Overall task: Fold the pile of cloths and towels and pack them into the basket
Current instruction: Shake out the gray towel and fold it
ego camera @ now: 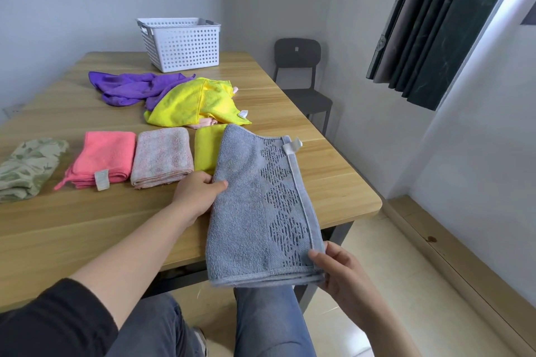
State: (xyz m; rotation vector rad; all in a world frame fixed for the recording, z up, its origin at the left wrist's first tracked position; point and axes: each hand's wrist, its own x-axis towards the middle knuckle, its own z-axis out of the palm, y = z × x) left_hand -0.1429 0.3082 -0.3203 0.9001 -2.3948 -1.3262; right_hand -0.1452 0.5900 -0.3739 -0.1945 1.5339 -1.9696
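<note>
Grey towel (255, 206) is mid-fold, left hand (197, 195) and right hand (339, 269) both pinching its edges. Four folded cloths (104, 159) sit left, pile (185, 98) far, basket (181, 46) probably empty.

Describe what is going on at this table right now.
A person holds a folded grey-blue terry towel, the left hand at its side edge and the right hand pinching its near corner. Four folded cloths lie in a row on the wooden table. A purple cloth and a yellow cloth lie unfolded before the white perforated plastic basket.
</note>
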